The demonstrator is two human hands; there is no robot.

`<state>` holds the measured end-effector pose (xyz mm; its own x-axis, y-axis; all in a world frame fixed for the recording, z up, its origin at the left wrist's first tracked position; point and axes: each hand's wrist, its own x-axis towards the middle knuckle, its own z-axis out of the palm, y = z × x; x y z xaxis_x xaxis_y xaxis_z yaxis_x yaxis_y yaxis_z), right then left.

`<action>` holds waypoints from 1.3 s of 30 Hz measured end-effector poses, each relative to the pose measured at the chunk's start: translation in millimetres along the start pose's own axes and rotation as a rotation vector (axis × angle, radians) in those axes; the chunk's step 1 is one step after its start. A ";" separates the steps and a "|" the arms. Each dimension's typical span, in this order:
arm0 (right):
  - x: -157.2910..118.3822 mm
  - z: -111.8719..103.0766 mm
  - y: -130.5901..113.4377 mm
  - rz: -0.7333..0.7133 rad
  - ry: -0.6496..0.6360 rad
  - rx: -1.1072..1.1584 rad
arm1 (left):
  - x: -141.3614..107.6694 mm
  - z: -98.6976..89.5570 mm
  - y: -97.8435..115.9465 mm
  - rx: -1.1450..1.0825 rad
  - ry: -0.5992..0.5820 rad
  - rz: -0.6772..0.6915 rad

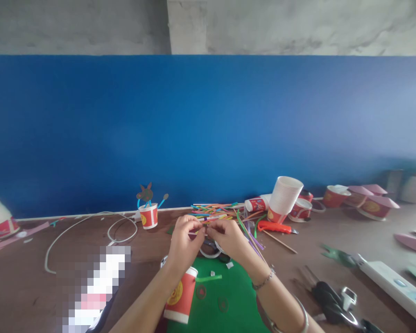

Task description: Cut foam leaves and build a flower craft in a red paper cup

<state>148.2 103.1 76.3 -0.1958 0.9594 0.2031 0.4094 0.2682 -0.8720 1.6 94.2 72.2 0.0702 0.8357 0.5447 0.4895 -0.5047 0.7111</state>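
Note:
My left hand [186, 240] and my right hand [227, 233] meet fingertip to fingertip over the near edge of a heap of straws. Both are closed in a pinch, and whatever lies between the fingertips is too small to make out. Below my left wrist a red and white paper cup [182, 298] leans on a green sheet [208, 319], a green straw [208, 278] sticking out beside it. Two small dark discs, one of them a round piece [201, 292], lie on the sheet. Behind my hands, scissors [213, 244] are partly covered.
Coloured straws [211, 210] are heaped by the blue wall. To their right stand a stack of paper cups [284, 196] and an orange cutter [274, 226]. A decorated cup [148, 216] is at left, near a phone [97, 286] and cable. A power strip [395, 286] lies right.

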 end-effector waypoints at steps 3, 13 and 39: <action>-0.7 -1.5 -2.2 -0.007 -0.010 0.014 | -0.3 0.0 0.3 -0.018 -0.007 -0.014; -1.9 -3.8 -7.8 0.010 -0.009 0.054 | 0.8 -1.4 1.4 -0.050 -0.020 -0.018; -2.0 -5.8 -8.1 0.020 -0.017 0.094 | -1.1 0.5 4.8 -0.097 -0.007 -0.035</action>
<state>150.4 99.6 85.6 -0.2037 0.9627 0.1782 0.3282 0.2386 -0.9140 4.3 90.9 74.8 0.0603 0.8545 0.5159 0.4054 -0.4933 0.7696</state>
